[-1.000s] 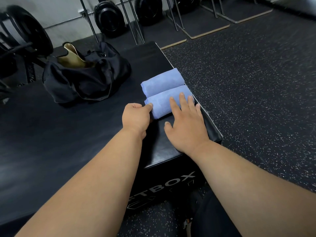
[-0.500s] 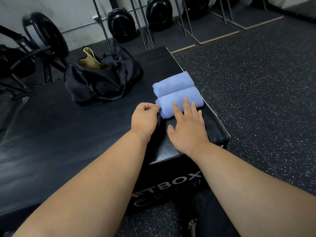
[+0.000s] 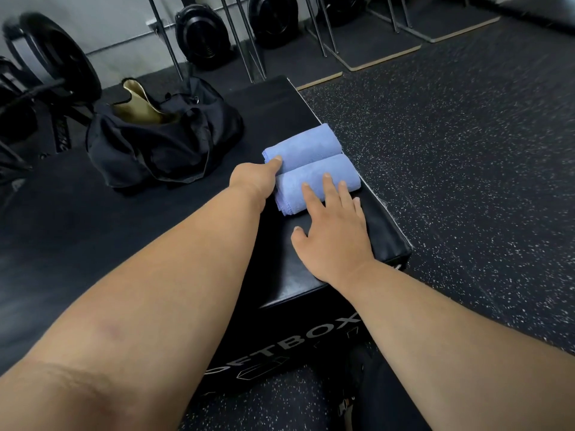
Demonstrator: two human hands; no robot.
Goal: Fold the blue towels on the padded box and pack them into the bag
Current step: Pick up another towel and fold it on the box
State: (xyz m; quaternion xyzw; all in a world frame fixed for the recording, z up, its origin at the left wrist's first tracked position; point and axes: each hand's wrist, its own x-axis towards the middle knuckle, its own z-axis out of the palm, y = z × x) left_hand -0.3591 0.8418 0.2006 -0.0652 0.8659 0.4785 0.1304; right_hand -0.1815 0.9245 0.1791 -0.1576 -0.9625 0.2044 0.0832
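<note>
Towels, two pale blue rolls, are lying side by side at the padded box's (image 3: 385, 244) right edge. Left hand (image 3: 253, 178) is pinching the far towel's (image 3: 306, 144) end; right hand (image 3: 334, 231) is resting flat-fingered on the near towel (image 3: 314, 181). Black bag (image 3: 161, 141) is sitting unzipped behind.

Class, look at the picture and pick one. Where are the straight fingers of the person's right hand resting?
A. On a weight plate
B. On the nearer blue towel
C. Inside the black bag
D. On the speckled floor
B: the right hand lies flat, its fingers spread on top of the nearer blue towel on the padded box, well apart from the black bag.
</note>
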